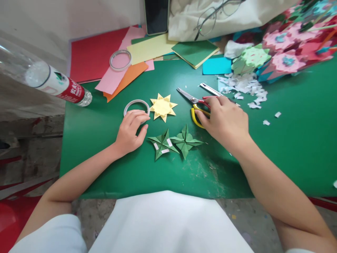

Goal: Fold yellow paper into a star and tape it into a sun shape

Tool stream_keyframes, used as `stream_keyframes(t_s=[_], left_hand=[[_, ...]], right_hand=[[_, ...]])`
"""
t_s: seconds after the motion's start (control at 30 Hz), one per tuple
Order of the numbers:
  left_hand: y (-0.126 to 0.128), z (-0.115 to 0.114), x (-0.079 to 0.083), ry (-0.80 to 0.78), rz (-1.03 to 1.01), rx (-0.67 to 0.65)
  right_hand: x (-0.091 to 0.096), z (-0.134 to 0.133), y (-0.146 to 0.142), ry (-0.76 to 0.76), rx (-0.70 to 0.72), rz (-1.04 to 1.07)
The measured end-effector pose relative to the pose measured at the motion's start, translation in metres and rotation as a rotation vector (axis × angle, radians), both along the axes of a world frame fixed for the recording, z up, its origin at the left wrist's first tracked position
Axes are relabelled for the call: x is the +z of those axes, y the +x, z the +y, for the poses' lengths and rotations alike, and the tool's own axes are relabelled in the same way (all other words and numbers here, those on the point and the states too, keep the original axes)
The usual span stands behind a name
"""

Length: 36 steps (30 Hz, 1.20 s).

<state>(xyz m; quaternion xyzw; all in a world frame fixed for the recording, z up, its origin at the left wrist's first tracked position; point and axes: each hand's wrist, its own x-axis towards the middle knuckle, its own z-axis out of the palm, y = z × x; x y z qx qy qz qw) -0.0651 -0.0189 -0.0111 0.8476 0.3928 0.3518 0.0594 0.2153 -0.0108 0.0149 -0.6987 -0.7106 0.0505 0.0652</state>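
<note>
My left hand (131, 131) rests on the green board (105, 168) with its fingers curled over a ring of clear tape (131, 104). My right hand (225, 120) lies over the yellow and red handles of a pair of scissors (193, 99), fingers closing round them. Between the hands lie a yellow folded paper star (162, 106) and two green folded paper pieces (163, 144) (186, 140), one with white tape strips on it.
A plastic bottle (50, 81) lies at the left edge. Coloured paper sheets (147, 49), a second tape ring (120, 60), a phone (156, 15), glasses (213, 17) on white cloth, paper flowers (284, 52) and white paper scraps (244, 88) fill the back.
</note>
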Motion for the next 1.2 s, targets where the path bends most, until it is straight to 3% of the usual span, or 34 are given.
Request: stream_keyframes(t_s=[0.13, 0.27, 0.53, 0.63, 0.93, 1.2], left_hand=[[0.0, 0.001, 0.002, -0.06, -0.058, 0.021], [-0.001, 0.0, 0.006, -0.077, -0.105, -0.066], [-0.001, -0.006, 0.002, 0.085, -0.055, -0.354], [0.0, -0.011, 0.0, 0.109, -0.027, -0.469], [0.004, -0.02, 0.003, -0.113, -0.094, -0.558], [0.006, -0.015, 0.006, -0.184, -0.164, -0.606]], right_hand=[[-0.001, -0.001, 0.0, 0.003, 0.005, -0.034], [-0.005, -0.002, -0.001, 0.15, 0.098, -0.029], [-0.001, -0.025, -0.031, 0.614, 0.665, 0.172], [0.002, -0.035, -0.043, 0.804, 0.776, 0.232], [0.001, -0.038, -0.039, 0.919, 0.83, 0.242], [0.004, -0.038, -0.039, 0.943, 0.829, 0.283]])
